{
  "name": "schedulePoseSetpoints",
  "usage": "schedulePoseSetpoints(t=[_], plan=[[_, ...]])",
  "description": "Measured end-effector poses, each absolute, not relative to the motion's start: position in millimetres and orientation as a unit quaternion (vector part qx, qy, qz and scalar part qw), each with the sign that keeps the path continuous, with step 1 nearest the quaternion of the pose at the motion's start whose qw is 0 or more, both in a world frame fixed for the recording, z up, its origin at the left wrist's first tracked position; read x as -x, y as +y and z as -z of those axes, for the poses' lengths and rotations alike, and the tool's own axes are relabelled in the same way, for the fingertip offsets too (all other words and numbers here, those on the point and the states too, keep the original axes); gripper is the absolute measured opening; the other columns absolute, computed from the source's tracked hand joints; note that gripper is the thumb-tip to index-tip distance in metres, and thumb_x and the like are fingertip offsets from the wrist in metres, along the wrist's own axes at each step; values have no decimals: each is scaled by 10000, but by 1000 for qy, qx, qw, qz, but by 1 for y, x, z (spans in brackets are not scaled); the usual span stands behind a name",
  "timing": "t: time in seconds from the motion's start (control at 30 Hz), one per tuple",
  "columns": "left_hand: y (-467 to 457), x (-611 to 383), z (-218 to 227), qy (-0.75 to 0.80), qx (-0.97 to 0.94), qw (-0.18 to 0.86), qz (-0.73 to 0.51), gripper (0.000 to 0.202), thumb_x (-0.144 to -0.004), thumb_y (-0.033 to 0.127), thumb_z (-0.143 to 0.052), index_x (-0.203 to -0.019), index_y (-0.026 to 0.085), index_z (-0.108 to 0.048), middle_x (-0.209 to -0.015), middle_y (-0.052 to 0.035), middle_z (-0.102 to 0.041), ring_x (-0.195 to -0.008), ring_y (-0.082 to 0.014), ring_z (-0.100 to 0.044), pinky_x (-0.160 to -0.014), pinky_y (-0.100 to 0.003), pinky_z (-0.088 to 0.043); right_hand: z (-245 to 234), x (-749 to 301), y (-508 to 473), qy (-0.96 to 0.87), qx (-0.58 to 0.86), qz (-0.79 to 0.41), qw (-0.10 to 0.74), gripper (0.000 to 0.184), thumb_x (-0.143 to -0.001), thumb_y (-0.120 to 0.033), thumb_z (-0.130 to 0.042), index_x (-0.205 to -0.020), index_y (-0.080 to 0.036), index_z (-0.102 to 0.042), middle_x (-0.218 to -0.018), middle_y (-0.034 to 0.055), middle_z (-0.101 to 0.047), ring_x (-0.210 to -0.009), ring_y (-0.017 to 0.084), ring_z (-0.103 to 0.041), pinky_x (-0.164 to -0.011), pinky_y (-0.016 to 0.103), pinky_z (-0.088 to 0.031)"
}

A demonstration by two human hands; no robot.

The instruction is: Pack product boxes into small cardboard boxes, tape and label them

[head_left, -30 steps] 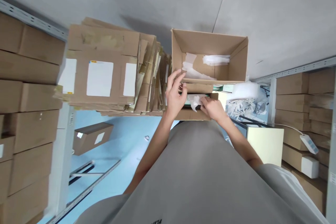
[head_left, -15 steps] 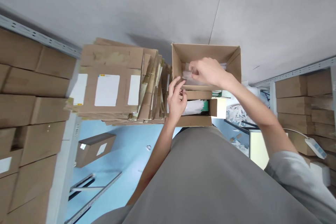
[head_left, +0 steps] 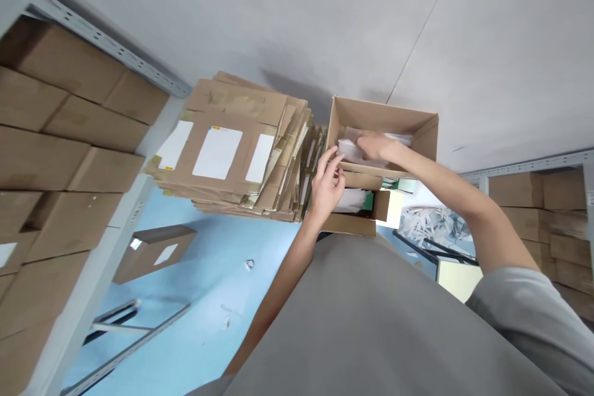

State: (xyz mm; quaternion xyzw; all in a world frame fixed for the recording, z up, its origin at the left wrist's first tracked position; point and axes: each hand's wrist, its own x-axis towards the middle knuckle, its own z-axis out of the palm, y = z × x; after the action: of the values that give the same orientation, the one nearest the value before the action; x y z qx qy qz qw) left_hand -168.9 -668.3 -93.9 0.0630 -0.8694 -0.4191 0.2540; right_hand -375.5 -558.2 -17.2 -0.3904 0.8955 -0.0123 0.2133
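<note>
My right hand [head_left: 377, 145] reaches down into an open cardboard box [head_left: 385, 112], among whitish, see-through plastic packets [head_left: 349, 150]. Its fingertips are hidden there, so whether they grip a packet does not show. At the box's near left corner is my left hand [head_left: 327, 184], fingers bent and apart, the tips by the rim; nothing shows in it. Just below this box stands a smaller open carton [head_left: 355, 224], holding white packets [head_left: 351, 200] and something green.
Flattened cardboard boxes [head_left: 236, 105] with white labels are stacked to the left. Racks of cartons [head_left: 69, 154] line the left side, and more cartons [head_left: 515, 190] the right. One carton [head_left: 155, 250] lies on the blue floor [head_left: 218, 297]. White scraps [head_left: 429, 223] lie at right.
The view has turned and shifted, so things appear tilted. My right hand has gone lower into the box, among the packets. My left hand stays by the box's corner.
</note>
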Motion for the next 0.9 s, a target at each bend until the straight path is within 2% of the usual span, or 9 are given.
schedulePoseSetpoints(t=[0.07, 0.13, 0.23, 0.33, 0.43, 0.57, 0.73, 0.8, 0.9], plan=[[-669, 170, 93, -871, -60, 249, 419, 477, -1099, 160, -488, -1537, 229, -665, -1697, -174, -600, -1467, -234, -692, -978, -313, -698, -9, 372, -541, 894, 403, -27, 192, 137, -867, -143, -852, -998, -144, -813, -1045, 192, -864, -1023, 337, -822, -904, 383, -607], [-670, 169, 92, -869, -48, 251, 425, 479, -1119, 185, -473, -1560, 239, -654, -1709, -168, -593, -1498, -239, -671, -987, -317, -697, -36, 351, -517, 916, 384, 25, 113, 138, -990, -199, -722, -1110, -159, -777, -1148, 182, -845, -1051, 333, -804, -898, 385, -597], [-675, 160, 90, -859, -47, 275, 430, 462, -1162, 266, -460, -1581, 253, -652, -1736, -165, -568, -1556, -265, -627, -1026, -348, -689, -66, 294, -477, 922, 356, 154, 8, 156, -1095, -281, -605, -1163, -207, -724, -1105, 103, -808, -979, 279, -770, -819, 345, -586], [-687, 143, 90, -854, -90, 283, 426, 448, -1180, 365, -486, -1571, 255, -674, -1713, -169, -587, -1502, -286, -670, -1069, -398, -682, -70, 231, -444, 902, 341, 262, -30, 152, -1123, -280, -576, -1142, -258, -725, -1067, 59, -784, -922, 233, -745, -818, 342, -602], [-698, 123, 93, -861, -107, 249, 431, 402, -1179, 379, -498, -1469, 249, -744, -1527, -147, -728, -1390, -276, -736, -1120, -436, -663, -48, 188, -428, 895, 334, 296, 5, 176, -1116, -237, -580, -1138, -282, -749, -1127, 64, -791, -1025, 241, -767, -905, 363, -627], [-698, 102, 108, -872, -108, 187, 439, 369, -1163, 330, -487, -1348, 224, -788, -1335, -123, -807, -1260, -238, -785, -1076, -389, -667, 4, 171, -441, 907, 329, 218, 145, 248, -1130, -223, -563, -1234, -261, -785, -1245, 99, -790, -1159, 254, -770, -1009, 354, -619], [-685, 89, 133, -890, -122, 117, 424, 372, -1104, 274, -529, -1396, 229, -754, -1443, -144, -761, -1376, -263, -738, -1123, -406, -650, 62, 180, -487, 908, 281, 45, 308, 451, -1128, -116, -429, -1472, -168, -716, -1517, 214, -694, -1347, 316, -706, -1057, 390, -616], [-682, 87, 141, -898, -133, 101, 407, 392, -1070, 259, -572, -1425, 239, -738, -1486, -152, -736, -1432, -291, -706, -1190, -446, -618, 73, 180, -495, 913, 256, 19, 316, 575, -1086, -38, -380, -1607, -107, -613, -1665, 259, -586, -1392, 325, -684, -1109, 406, -598], [-684, 83, 149, -909, -144, 78, 383, 421, -1027, 260, -635, -1437, 245, -728, -1528, -166, -707, -1482, -337, -672, -1281, -507, -548, 76, 170, -483, 932, 235, 57, 268, 594, -1114, -101, -394, -1695, -87, -517, -1742, 254, -516, -1447, 319, -656, -1192, 402, -555]])
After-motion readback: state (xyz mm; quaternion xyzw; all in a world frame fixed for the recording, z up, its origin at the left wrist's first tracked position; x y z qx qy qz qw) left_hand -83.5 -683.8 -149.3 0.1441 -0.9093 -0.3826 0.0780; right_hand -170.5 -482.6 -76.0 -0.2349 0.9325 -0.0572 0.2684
